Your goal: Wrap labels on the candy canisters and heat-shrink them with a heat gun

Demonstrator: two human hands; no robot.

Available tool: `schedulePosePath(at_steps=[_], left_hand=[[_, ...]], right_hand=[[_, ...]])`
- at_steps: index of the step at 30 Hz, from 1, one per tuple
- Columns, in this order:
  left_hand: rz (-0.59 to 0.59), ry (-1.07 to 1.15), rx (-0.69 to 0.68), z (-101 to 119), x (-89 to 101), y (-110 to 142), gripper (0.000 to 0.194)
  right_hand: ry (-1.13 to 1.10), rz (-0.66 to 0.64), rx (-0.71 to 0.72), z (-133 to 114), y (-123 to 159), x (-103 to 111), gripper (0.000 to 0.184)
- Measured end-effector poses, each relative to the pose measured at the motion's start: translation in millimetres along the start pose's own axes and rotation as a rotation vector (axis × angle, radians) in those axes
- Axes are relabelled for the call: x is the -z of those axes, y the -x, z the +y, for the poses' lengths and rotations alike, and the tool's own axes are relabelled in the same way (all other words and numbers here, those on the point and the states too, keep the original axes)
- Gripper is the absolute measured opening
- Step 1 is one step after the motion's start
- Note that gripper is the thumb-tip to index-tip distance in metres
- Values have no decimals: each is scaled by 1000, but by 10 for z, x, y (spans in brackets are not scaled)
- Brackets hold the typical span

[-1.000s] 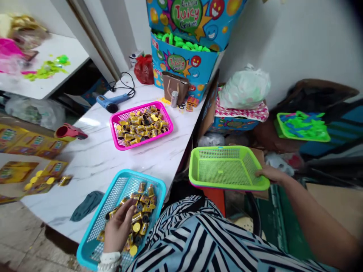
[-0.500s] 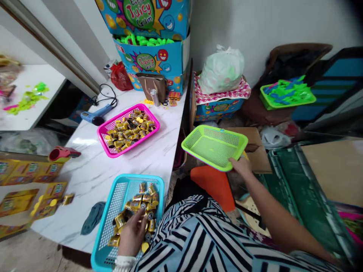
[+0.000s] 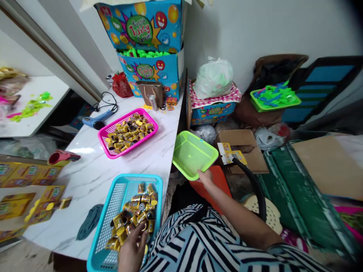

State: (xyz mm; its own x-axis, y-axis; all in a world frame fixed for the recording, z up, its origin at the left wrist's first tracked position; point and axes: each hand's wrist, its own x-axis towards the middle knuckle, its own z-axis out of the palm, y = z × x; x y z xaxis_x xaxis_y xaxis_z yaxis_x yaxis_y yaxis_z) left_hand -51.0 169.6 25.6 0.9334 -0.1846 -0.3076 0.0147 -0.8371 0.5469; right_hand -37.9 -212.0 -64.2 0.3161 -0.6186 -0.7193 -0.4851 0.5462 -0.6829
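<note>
My right hand [image 3: 204, 177] grips the near rim of a lime-green plastic basket [image 3: 195, 153] with a perforated base and nothing in it. The basket is held tilted beside the table's right edge. My left hand [image 3: 133, 243] reaches into a turquoise basket [image 3: 112, 202], its fingers apart and touching a pile of small yellow canisters [image 3: 136, 207]. Part of the pile is hidden under that hand. Farther back, a pink basket [image 3: 106, 145] holds many similar yellow canisters.
On the marble-patterned table [image 3: 119, 166] are a blue heat gun [image 3: 95, 120], a red tape dispenser [image 3: 64, 156], a dark cloth [image 3: 90, 222] and yellow display boxes [image 3: 31, 173]. Gum cartons [image 3: 144, 28] stack at the back. An orange stool [image 3: 218, 185] and open carton [image 3: 255, 151] stand at right.
My right hand has brought the lime-green basket left to the table edge. It now hangs more tilted. My left hand has stayed in the turquoise basket, shifting slightly down.
</note>
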Motion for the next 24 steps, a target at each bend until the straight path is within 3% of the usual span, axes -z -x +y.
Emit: schedulePosePath(at_steps=[4,6,8,10,13,16,20,24], left_hand=[[-29,-26,4,-113,-75,-7,37],[-38,-6,-32,-96,-74,-24,37],[-29,25,-39,-90,-41,-24,37],[-5,44,-9,-130,5,-2,38],[24,12,44,-275,50,41,36],[6,-55,53,-434,45,22,33],[-30,-155,36,-528,8,-122,34],[-29,-265,45,-518,-20,-235,32]], right_hand=[[-55,-65,-160,175,61,-261,32],[-92,-70,-231,235,89,-288,33],[-129,-47,-282,244,92,-167,34],[-162,-5,-301,183,31,83,34],[-213,79,-275,-30,-196,508,36],[-278,149,-243,-282,-466,764,35],[-342,203,-202,-414,-620,822,33],[-347,183,-172,-242,-423,718,32]])
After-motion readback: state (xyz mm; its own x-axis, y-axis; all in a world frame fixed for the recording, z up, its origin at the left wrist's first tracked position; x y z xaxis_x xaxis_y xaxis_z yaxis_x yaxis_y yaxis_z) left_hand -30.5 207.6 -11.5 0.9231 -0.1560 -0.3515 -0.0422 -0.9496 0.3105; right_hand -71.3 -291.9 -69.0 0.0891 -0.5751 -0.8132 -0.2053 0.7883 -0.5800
